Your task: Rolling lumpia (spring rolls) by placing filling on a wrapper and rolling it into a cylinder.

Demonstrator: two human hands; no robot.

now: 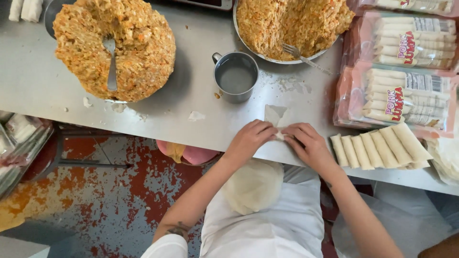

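Note:
My left hand (250, 139) and my right hand (306, 143) meet at the near edge of the steel table (48, 91), fingers curled over a thin pale wrapper (274, 115) that they are rolling around filling. The wrapper's far corner pokes out beyond my fingertips. A stack of round wrappers (252, 185) rests on my lap just below. Several finished rolls (382, 147) lie side by side to the right of my right hand.
A metal cup of water (235, 76) stands just beyond my hands. A mound of orange filling with a spoon (114, 45) sits far left, a bowl of filling with a fork (291, 24) far centre. Packs of rolls (406, 95) lie right. Below is a red-stained floor (95, 200).

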